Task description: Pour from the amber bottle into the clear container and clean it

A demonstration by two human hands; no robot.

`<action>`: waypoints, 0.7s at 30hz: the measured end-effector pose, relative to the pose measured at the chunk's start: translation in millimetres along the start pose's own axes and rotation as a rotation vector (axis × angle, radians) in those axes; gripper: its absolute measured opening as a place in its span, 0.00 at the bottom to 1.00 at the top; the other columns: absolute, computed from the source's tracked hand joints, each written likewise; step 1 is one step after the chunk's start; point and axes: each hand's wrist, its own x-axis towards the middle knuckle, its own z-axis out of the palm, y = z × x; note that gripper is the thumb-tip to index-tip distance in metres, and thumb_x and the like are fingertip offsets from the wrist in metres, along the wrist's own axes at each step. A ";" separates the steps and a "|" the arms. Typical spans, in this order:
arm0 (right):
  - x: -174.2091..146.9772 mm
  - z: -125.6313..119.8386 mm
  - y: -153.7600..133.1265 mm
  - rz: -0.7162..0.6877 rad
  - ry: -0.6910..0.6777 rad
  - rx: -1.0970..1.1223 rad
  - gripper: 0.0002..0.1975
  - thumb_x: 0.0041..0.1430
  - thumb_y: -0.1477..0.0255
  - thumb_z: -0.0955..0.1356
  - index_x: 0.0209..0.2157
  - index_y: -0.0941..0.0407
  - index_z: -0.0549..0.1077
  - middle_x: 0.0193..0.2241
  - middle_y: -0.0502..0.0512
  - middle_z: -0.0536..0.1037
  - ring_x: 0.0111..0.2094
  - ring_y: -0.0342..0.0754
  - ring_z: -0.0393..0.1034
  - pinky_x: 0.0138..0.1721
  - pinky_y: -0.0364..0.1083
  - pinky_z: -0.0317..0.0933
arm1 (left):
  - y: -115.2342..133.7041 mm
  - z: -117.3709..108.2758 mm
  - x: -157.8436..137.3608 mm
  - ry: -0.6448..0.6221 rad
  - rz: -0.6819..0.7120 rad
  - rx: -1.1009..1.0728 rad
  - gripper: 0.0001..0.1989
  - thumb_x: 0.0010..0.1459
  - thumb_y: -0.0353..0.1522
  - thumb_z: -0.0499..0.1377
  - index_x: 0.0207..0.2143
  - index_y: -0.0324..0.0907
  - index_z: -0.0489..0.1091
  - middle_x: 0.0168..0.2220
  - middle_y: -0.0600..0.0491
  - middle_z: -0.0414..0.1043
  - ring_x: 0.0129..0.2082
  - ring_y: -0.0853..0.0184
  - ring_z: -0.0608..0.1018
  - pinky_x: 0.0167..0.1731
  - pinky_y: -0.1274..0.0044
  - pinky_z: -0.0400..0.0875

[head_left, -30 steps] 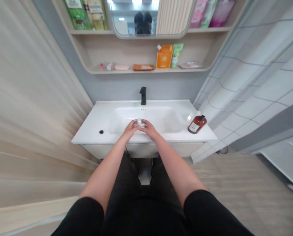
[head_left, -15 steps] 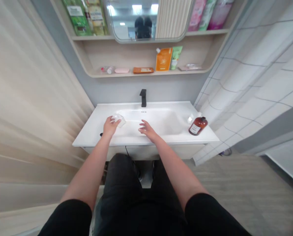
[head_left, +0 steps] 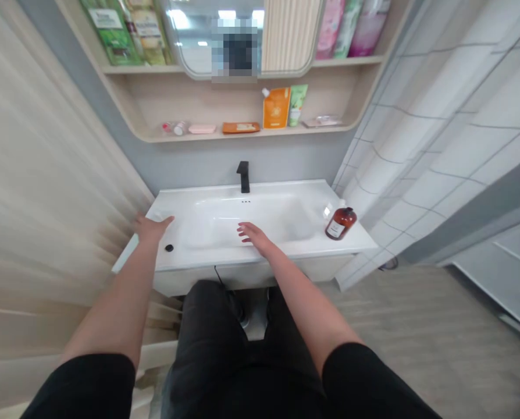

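My left hand [head_left: 152, 226] is at the left end of the white washbasin counter [head_left: 177, 256], thumb stretched wide from the fingers. Faintly visible just beyond it is a clear, see-through object [head_left: 159, 215]; its shape is hard to make out, and it looks free of the hand's grip. Close by, a small round black piece [head_left: 168, 248] lies on the counter. My right hand [head_left: 253, 234] hovers over the front of the basin [head_left: 277, 218], fingers apart and holding nothing.
A black faucet [head_left: 244, 177] stands behind the basin. An amber bottle [head_left: 341, 223] is on the counter's right end, beside a small clear item [head_left: 327, 210]. Above hangs a shelf [head_left: 207, 137] with an orange pouch [head_left: 276, 108] and a green tube [head_left: 297, 105]. A curtain [head_left: 68, 174] borders the left.
My left hand has moved left from the basin's edge to the counter's end, and its grip on the clear object has spread open. My right hand stays over the basin. The view has shifted slightly.
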 end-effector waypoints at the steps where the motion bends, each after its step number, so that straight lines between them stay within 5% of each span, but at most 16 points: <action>1: 1.1 0.1 0.6 0.000 0.007 -0.009 0.25 0.61 0.48 0.79 0.52 0.48 0.82 0.52 0.56 0.86 0.53 0.55 0.81 0.49 0.51 0.78 | 3.6 1.5 -12.1 0.081 -0.064 0.038 0.40 0.62 0.42 0.77 0.64 0.31 0.64 0.70 0.28 0.69 0.79 0.34 0.61 0.78 0.38 0.55; 3: 4.0 1.0 2.5 -0.008 0.014 -0.034 0.25 0.59 0.49 0.80 0.51 0.48 0.83 0.50 0.55 0.86 0.51 0.54 0.80 0.49 0.51 0.78 | 14.3 8.5 -45.2 0.205 -0.007 0.044 0.46 0.65 0.40 0.73 0.75 0.30 0.56 0.81 0.25 0.52 0.83 0.35 0.54 0.81 0.41 0.48; 5: 6.3 3.9 4.8 -0.030 0.007 -0.066 0.25 0.57 0.48 0.81 0.49 0.48 0.83 0.47 0.54 0.86 0.48 0.53 0.80 0.48 0.52 0.77 | 29.5 23.0 -86.0 0.155 0.190 0.018 0.42 0.67 0.39 0.68 0.76 0.31 0.59 0.81 0.26 0.52 0.83 0.37 0.55 0.83 0.44 0.48; 9: -3.7 13.0 -0.4 -0.159 0.069 -0.210 0.20 0.58 0.49 0.80 0.44 0.48 0.83 0.44 0.55 0.86 0.47 0.56 0.80 0.50 0.56 0.77 | 63.9 66.9 -154.4 -0.344 0.443 -0.047 0.30 0.69 0.42 0.66 0.70 0.42 0.73 0.78 0.33 0.63 0.80 0.39 0.63 0.81 0.48 0.57; 12: -29.8 3.9 -30.4 -0.303 0.097 -0.390 0.13 0.63 0.54 0.78 0.42 0.48 0.85 0.46 0.57 0.88 0.49 0.60 0.83 0.51 0.58 0.77 | 79.5 93.0 -169.8 -0.563 0.457 0.019 0.26 0.71 0.44 0.63 0.66 0.46 0.77 0.74 0.37 0.72 0.77 0.40 0.70 0.78 0.50 0.64; 17: -68.1 -86.3 -147.3 -0.426 0.220 -0.867 0.13 0.72 0.61 0.73 0.47 0.51 0.89 0.44 0.57 0.90 0.46 0.58 0.85 0.53 0.54 0.76 | 79.5 105.3 -161.8 -0.635 0.425 0.118 0.24 0.73 0.47 0.60 0.60 0.44 0.82 0.67 0.38 0.80 0.71 0.43 0.76 0.75 0.54 0.67; 21: -51.7 -189.5 -235.1 -0.085 0.484 -1.466 0.17 0.73 0.61 0.71 0.50 0.56 0.90 0.48 0.65 0.90 0.54 0.62 0.84 0.56 0.52 0.73 | 77.8 103.8 -162.7 -0.635 0.454 0.150 0.23 0.74 0.48 0.58 0.56 0.46 0.84 0.64 0.39 0.82 0.69 0.43 0.77 0.73 0.56 0.70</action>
